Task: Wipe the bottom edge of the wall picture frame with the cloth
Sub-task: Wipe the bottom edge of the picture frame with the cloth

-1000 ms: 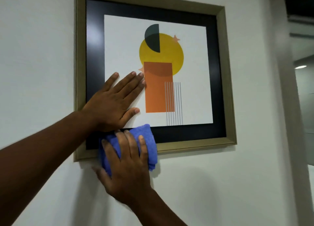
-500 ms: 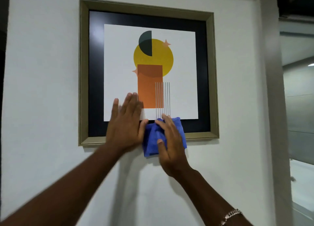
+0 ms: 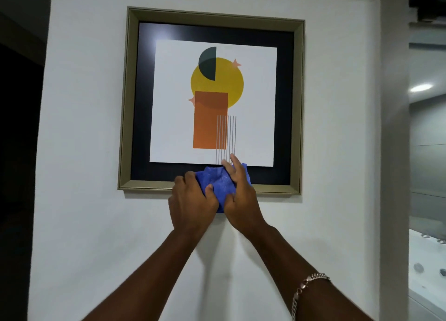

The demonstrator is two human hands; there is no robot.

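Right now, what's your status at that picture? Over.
Both hands on cloth: left hand, right hand. Cloth bunched over frame bottom edge, near middle. Nothing in the way.

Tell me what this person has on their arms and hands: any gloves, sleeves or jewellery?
No gloves: both the left hand and the right hand are bare. No sleeves show either; both forearms are uncovered as far as the picture reaches. The only thing worn is a silver-coloured chain-link bracelet on the right wrist. No rings or a watch can be seen.

White wall (image 3: 84, 151), ceiling light (image 3: 421, 88) right.
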